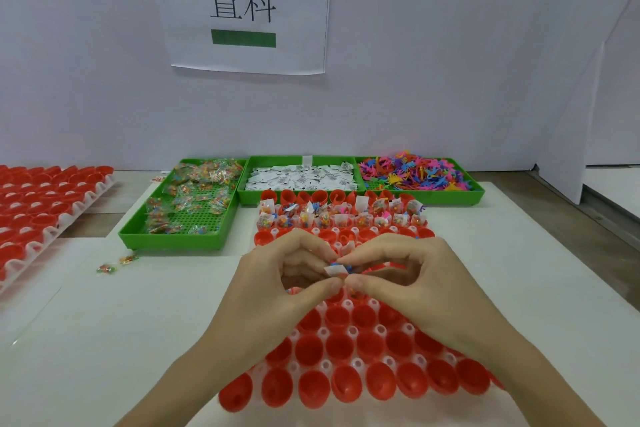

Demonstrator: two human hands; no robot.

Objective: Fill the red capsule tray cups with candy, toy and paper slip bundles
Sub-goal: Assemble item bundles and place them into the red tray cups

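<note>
A tray of red capsule cups [349, 350] lies on the white table in front of me. Its far rows [341, 215] hold candy, toy and paper slip bundles; the near cups stand empty. Above the tray's middle, my left hand [277, 284] and my right hand [408, 281] meet fingertip to fingertip. Together they pinch a small bundle [337, 269]: a white paper slip with a blue toy and a candy packet partly hidden by my fingers.
Three green bins stand behind the tray: candy packets [187, 204] at left, paper slips [301, 177] in the middle, coloured toys [415, 172] at right. A second tray of red cups [38, 204] lies far left. Two loose candy packets [116, 263] lie on the table.
</note>
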